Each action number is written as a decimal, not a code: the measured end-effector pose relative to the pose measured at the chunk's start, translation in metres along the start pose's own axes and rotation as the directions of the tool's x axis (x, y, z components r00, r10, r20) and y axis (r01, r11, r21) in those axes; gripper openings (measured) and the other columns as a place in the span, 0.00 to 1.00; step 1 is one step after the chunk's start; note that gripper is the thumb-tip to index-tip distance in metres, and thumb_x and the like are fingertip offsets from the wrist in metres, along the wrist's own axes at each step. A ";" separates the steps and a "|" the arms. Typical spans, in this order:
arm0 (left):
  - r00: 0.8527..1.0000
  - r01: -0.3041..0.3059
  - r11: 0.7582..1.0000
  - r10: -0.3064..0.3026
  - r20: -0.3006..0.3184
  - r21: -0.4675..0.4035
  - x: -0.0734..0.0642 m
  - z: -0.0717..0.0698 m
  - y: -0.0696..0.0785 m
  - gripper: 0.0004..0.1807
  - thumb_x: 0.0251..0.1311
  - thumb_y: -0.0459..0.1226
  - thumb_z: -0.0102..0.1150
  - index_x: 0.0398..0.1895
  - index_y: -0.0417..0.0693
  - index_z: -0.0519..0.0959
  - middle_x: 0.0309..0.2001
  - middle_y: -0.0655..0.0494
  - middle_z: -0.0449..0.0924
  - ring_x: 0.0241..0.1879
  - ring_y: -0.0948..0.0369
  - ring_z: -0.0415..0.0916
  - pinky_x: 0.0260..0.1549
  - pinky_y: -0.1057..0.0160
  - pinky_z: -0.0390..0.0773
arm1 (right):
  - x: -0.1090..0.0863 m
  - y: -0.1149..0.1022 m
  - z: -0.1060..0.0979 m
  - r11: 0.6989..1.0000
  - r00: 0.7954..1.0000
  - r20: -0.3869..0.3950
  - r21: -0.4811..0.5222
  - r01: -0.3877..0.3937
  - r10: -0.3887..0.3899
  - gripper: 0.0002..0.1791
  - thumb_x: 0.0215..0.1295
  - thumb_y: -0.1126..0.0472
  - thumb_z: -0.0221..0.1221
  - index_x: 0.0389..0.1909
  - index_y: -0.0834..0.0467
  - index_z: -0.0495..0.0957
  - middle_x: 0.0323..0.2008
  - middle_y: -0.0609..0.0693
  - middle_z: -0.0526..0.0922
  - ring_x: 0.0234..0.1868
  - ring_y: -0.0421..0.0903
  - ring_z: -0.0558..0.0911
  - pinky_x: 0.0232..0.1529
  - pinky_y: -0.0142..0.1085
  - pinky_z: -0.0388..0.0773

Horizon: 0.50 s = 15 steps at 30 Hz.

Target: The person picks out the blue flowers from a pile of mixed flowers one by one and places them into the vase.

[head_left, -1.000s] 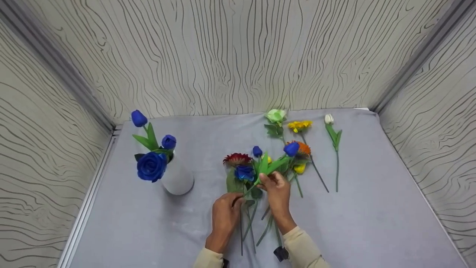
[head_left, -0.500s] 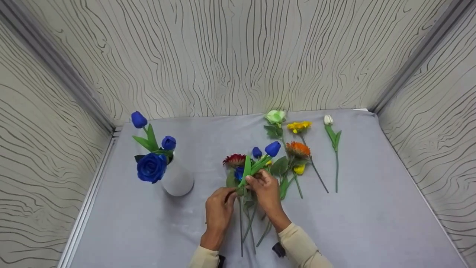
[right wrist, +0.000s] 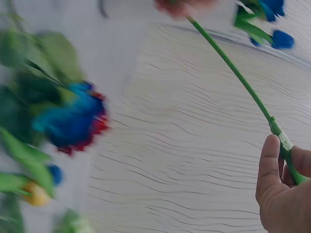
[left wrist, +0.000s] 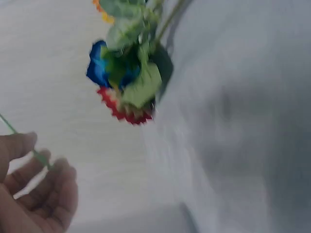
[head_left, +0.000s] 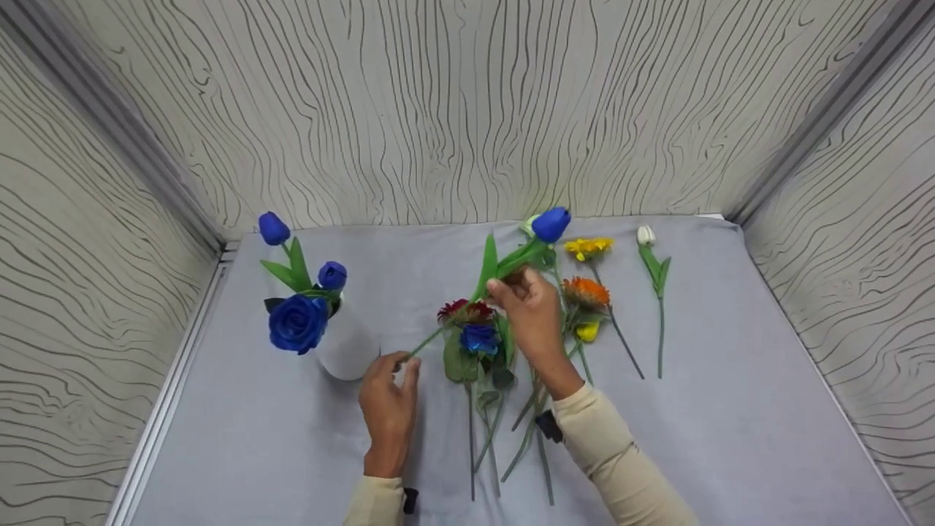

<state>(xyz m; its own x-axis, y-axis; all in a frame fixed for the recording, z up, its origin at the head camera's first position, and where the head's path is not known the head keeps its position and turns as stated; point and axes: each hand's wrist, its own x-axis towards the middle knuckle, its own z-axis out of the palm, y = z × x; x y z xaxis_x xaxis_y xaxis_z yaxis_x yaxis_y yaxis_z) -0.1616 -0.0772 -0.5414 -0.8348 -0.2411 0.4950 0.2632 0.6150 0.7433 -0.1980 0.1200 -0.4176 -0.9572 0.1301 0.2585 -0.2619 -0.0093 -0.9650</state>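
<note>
A blue tulip [head_left: 551, 224] with long green leaves is held slantwise above the table by both hands. My right hand [head_left: 537, 318] pinches its stem just under the leaves, and in the right wrist view finger and thumb close on the thick green joint [right wrist: 282, 138]. Down at the lower end of the stem, my left hand [head_left: 388, 409] holds it between thumb and fingers, beside the white vase [head_left: 349, 347]. That vase carries a blue rose [head_left: 298, 324] and two blue buds, one a tulip [head_left: 274, 229] with leaves.
Below the held stem lie a red flower [head_left: 466, 311], a blue rose [head_left: 479, 338] and several stems. Farther right are an orange flower [head_left: 586, 292], a yellow flower [head_left: 588, 248] and a white tulip [head_left: 646, 235]. Patterned walls [head_left: 467, 109] enclose the table on three sides.
Both hands have lifted the blue tulip from low over the flower pile. The right hand has moved toward the back wall, and the left hand has shifted left toward the vase.
</note>
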 end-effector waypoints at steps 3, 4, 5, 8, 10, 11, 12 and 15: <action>0.990 0.125 0.992 -0.123 -0.071 0.026 0.003 -0.005 -0.011 0.06 0.53 0.33 0.70 0.34 0.42 0.83 0.33 0.48 0.81 0.33 0.52 0.78 0.34 0.52 0.76 | 0.009 -0.015 0.002 0.997 0.998 -0.019 0.043 0.061 -0.061 0.12 0.66 0.65 0.60 0.44 0.69 0.75 0.38 0.62 0.81 0.38 0.51 0.84 0.43 0.42 0.80; 0.982 0.169 0.985 -0.165 -0.096 0.029 0.003 -0.006 -0.014 0.06 0.53 0.34 0.70 0.33 0.42 0.83 0.33 0.48 0.81 0.33 0.52 0.78 0.33 0.52 0.75 | 0.012 -0.019 0.004 0.995 0.997 -0.023 0.059 0.081 -0.079 0.12 0.66 0.65 0.60 0.45 0.69 0.75 0.39 0.62 0.81 0.39 0.51 0.84 0.44 0.42 0.80; 0.971 0.210 0.977 -0.205 -0.118 0.032 0.004 -0.008 -0.016 0.06 0.53 0.34 0.70 0.32 0.43 0.83 0.32 0.49 0.81 0.32 0.52 0.78 0.33 0.52 0.75 | 0.013 -0.023 0.005 0.992 0.995 -0.027 0.079 0.099 -0.097 0.12 0.66 0.66 0.60 0.45 0.70 0.75 0.39 0.62 0.81 0.40 0.52 0.84 0.44 0.43 0.80; 0.938 0.308 0.951 -0.298 -0.179 0.035 0.006 -0.010 -0.022 0.05 0.53 0.36 0.70 0.30 0.45 0.83 0.30 0.50 0.81 0.30 0.54 0.77 0.31 0.53 0.73 | 0.018 -0.032 0.011 0.979 0.988 -0.035 0.132 0.154 -0.151 0.12 0.66 0.67 0.59 0.46 0.70 0.74 0.41 0.62 0.81 0.41 0.53 0.84 0.45 0.44 0.79; 0.919 0.341 0.939 -0.326 -0.220 0.032 0.007 -0.011 -0.026 0.06 0.53 0.37 0.70 0.29 0.45 0.83 0.30 0.50 0.81 0.29 0.54 0.77 0.30 0.53 0.73 | 0.019 -0.035 0.016 0.971 0.984 -0.039 0.158 0.177 -0.173 0.12 0.66 0.68 0.59 0.47 0.70 0.74 0.41 0.63 0.81 0.41 0.53 0.84 0.46 0.44 0.79; 0.911 0.352 0.936 -0.334 -0.242 0.033 0.008 -0.011 -0.027 0.07 0.52 0.37 0.70 0.30 0.44 0.82 0.31 0.49 0.80 0.30 0.53 0.76 0.31 0.53 0.72 | 0.019 -0.036 0.019 0.969 0.983 -0.043 0.168 0.184 -0.179 0.12 0.66 0.68 0.58 0.47 0.71 0.74 0.41 0.63 0.81 0.41 0.53 0.84 0.46 0.44 0.79; 0.902 0.360 0.932 -0.340 -0.266 0.029 0.008 -0.011 -0.029 0.08 0.52 0.37 0.70 0.30 0.43 0.81 0.32 0.48 0.79 0.31 0.52 0.76 0.32 0.53 0.72 | 0.019 -0.036 0.021 0.966 0.982 -0.046 0.177 0.189 -0.184 0.12 0.66 0.69 0.58 0.47 0.71 0.73 0.41 0.63 0.81 0.41 0.53 0.84 0.46 0.44 0.79; 0.879 0.372 0.928 -0.345 -0.330 0.021 0.009 -0.011 -0.033 0.14 0.50 0.35 0.71 0.36 0.38 0.78 0.37 0.42 0.76 0.38 0.47 0.72 0.39 0.51 0.69 | 0.019 -0.035 0.028 0.964 0.983 -0.048 0.190 0.185 -0.179 0.12 0.66 0.70 0.58 0.47 0.72 0.73 0.40 0.62 0.81 0.40 0.52 0.84 0.46 0.44 0.79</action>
<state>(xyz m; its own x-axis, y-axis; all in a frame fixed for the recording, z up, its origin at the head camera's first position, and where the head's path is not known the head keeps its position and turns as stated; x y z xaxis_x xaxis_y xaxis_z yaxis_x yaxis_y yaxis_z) -0.1722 -0.1079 -0.5563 -0.6644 -0.6718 0.3275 -0.0766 0.4971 0.8643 -0.2104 0.0951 -0.3776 -0.8879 0.1769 0.4246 -0.4527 -0.1732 -0.8747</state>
